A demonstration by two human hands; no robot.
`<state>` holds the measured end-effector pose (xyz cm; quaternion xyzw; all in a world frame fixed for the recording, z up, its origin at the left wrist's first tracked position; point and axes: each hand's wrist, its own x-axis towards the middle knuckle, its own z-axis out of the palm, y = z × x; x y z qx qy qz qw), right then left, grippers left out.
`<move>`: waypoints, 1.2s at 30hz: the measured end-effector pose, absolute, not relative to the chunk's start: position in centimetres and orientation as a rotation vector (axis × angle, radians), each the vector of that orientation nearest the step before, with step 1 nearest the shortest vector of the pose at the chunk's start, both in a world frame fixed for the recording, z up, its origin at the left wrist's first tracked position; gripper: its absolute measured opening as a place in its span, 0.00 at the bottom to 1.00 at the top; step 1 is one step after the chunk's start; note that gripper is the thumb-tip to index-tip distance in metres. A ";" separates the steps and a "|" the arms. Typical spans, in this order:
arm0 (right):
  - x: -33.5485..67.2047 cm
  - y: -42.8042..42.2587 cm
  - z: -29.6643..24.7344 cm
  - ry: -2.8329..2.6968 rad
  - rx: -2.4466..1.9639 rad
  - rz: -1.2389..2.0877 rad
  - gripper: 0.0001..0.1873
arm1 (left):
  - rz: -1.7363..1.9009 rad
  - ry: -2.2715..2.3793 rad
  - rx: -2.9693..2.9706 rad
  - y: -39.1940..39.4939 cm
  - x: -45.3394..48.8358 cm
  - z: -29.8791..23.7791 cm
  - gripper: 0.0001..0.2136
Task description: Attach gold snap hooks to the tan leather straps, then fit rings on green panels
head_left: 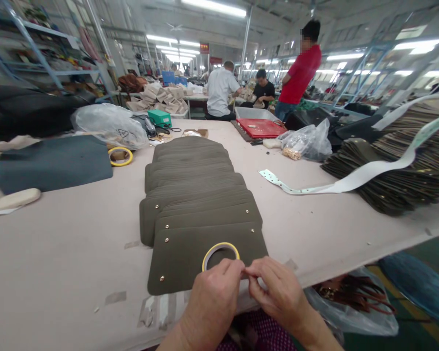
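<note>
My left hand [219, 287] is closed at the near edge of the yellow tape roll [222, 246], its fingers seeming to grip the ring. Fingertip to fingertip with it, my right hand [276, 287] is pinched shut; whatever sits between those fingers is too small to make out. Beneath the roll lies the nearest of several overlapping dark olive panels [190, 258]. Small gold studs [167, 240] show on the front panels. The row of panels runs away from me along the table, each partly covering another.
A perforated white strip [336, 187] trails from stacked dark pieces [380, 195] on the right. Left are a dark sheet [54, 163] and another tape roll [120, 163]. A red tray [259, 127] sits farther back. A bag of brown straps [354, 297] is below the right table edge. Several people work beyond.
</note>
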<state>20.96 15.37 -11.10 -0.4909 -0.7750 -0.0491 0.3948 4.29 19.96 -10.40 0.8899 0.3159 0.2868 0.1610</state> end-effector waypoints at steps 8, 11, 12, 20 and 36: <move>20.7 16.7 -10.9 -1.315 -1.590 0.642 0.09 | 0.959 0.925 2.682 21.6 5.8 -10.9 0.12; 21.2 17.8 -11.4 -1.188 -1.631 0.734 0.10 | 1.014 0.931 2.630 21.7 6.4 -11.2 0.12; 21.6 18.2 -11.7 -1.162 -1.660 0.713 0.10 | 1.029 0.906 2.603 21.5 6.5 -11.2 0.12; 26.0 20.9 -12.4 -0.971 -1.688 0.881 0.23 | 0.782 0.955 2.748 22.2 7.7 -12.9 0.06; 26.1 22.9 -11.9 -1.777 -1.883 0.339 0.10 | 0.621 0.968 2.812 23.0 7.8 -13.7 0.03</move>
